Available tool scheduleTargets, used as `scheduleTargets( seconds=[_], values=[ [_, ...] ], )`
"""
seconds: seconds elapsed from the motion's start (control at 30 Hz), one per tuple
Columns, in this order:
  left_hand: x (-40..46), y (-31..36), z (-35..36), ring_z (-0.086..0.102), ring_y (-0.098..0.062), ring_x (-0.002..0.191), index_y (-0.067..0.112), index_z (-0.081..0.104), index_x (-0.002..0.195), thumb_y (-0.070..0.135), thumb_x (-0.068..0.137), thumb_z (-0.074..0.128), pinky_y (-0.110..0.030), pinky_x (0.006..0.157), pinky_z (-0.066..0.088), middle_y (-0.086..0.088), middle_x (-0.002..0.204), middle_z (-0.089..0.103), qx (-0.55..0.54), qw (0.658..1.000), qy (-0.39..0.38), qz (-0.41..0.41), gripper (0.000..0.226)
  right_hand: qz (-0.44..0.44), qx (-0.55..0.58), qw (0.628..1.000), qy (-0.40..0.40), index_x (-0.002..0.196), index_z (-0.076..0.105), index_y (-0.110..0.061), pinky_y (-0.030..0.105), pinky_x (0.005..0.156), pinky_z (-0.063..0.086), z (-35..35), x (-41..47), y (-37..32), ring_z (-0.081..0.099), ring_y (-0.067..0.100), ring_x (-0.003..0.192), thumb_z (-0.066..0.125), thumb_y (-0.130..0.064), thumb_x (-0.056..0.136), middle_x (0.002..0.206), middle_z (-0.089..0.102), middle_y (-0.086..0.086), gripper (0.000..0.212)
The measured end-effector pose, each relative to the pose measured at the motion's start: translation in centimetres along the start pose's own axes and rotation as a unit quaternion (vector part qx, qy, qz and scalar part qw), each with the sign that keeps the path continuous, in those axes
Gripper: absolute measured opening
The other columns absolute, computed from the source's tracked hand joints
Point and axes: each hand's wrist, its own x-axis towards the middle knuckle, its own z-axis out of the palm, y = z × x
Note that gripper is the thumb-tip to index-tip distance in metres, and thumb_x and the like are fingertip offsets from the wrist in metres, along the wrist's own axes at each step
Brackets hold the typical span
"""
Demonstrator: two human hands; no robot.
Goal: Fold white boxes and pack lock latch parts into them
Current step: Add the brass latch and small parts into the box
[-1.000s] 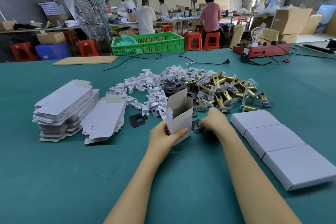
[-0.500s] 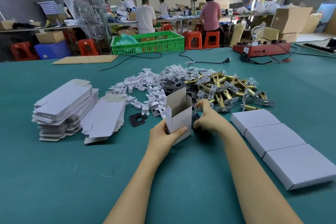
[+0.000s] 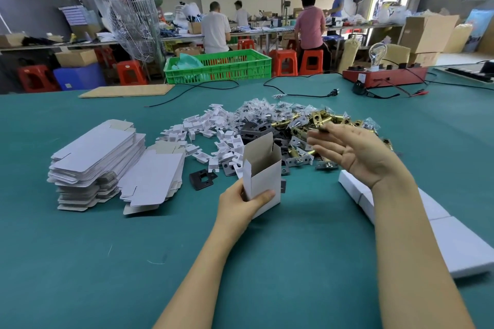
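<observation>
My left hand (image 3: 238,204) grips an upright white box (image 3: 263,177) by its lower part; the box's top flap stands open. My right hand (image 3: 350,152) hovers palm-up and blurred over the pile of brass lock latches (image 3: 302,125), fingers straight and spread. A thin dark sliver shows by its thumb tip; I cannot tell if it is a held part. Black strike plates lie on the table, one (image 3: 201,178) left of the box and one (image 3: 283,185) just behind it. Small white inserts (image 3: 213,128) are heaped left of the latches.
Stacks of flat unfolded boxes (image 3: 96,157) sit at the left. Closed white boxes (image 3: 454,246) line up at the right, under my right forearm. A green crate (image 3: 219,67), black cables (image 3: 296,92) and a red tester (image 3: 385,76) are at the far table edge. People work behind.
My right hand has lifted from the table beside the box, opened, and moved up and right over the latch pile. The left hand still holds the box in place.
</observation>
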Motion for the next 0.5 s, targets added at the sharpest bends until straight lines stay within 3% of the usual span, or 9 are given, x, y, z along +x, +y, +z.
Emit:
scheduleTargets(
  seconds=[0.07,0.2,0.3,0.4,0.5],
  values=[
    [-0.1,0.2,-0.1,0.069,-0.015,0.098,0.030,0.072,0.097,0.029,0.068,0.083,-0.038,0.090,0.056,0.008,0.100,0.075,-0.006,1.000,-0.006,0.003,0.031,-0.018,-0.022,0.999,-0.033,0.106,0.059,0.002,0.024,0.067,0.058,0.2,-0.4,-0.7,0.072,0.028,0.094,0.066,-0.010,0.078,0.104,0.072,0.019,0.032],
    [-0.2,0.4,-0.2,0.071,-0.017,0.097,0.027,0.074,0.097,0.030,0.063,0.081,-0.040,0.089,0.057,0.005,0.098,0.076,-0.008,0.998,-0.064,-0.001,0.035,-0.064,-0.201,0.978,-0.012,0.100,0.061,0.001,0.019,0.049,0.053,1.4,-1.1,-2.4,0.072,0.018,0.065,0.064,-0.005,0.086,0.084,0.075,0.012,0.016],
    [-0.3,0.4,-0.1,0.070,-0.019,0.098,0.026,0.074,0.099,0.031,0.063,0.081,-0.039,0.090,0.057,0.004,0.100,0.076,-0.002,0.996,-0.088,0.001,0.037,-0.113,-0.379,0.918,-0.029,0.089,0.067,-0.012,0.021,0.044,0.045,2.6,-1.8,-3.3,0.056,0.014,0.047,0.067,-0.011,0.089,0.065,0.070,0.007,0.001],
    [-0.4,0.4,-0.1,0.070,-0.021,0.100,0.025,0.074,0.102,0.034,0.062,0.080,-0.037,0.088,0.057,0.003,0.101,0.076,-0.007,0.996,-0.093,0.005,0.041,-0.158,-0.502,0.848,-0.067,0.083,0.069,-0.022,0.028,0.055,0.038,4.3,-2.1,-3.5,0.042,0.015,0.052,0.069,-0.016,0.087,0.057,0.051,0.008,0.008],
    [-0.5,0.4,0.0,0.070,-0.021,0.099,0.025,0.074,0.101,0.032,0.063,0.080,-0.036,0.087,0.057,0.002,0.100,0.076,-0.011,0.995,-0.094,0.004,0.039,-0.184,-0.545,0.812,-0.099,0.082,0.067,-0.027,0.025,0.059,0.036,6.2,-2.3,-3.2,0.039,0.008,0.056,0.068,-0.018,0.088,0.066,0.042,-0.003,0.011]
  ],
)
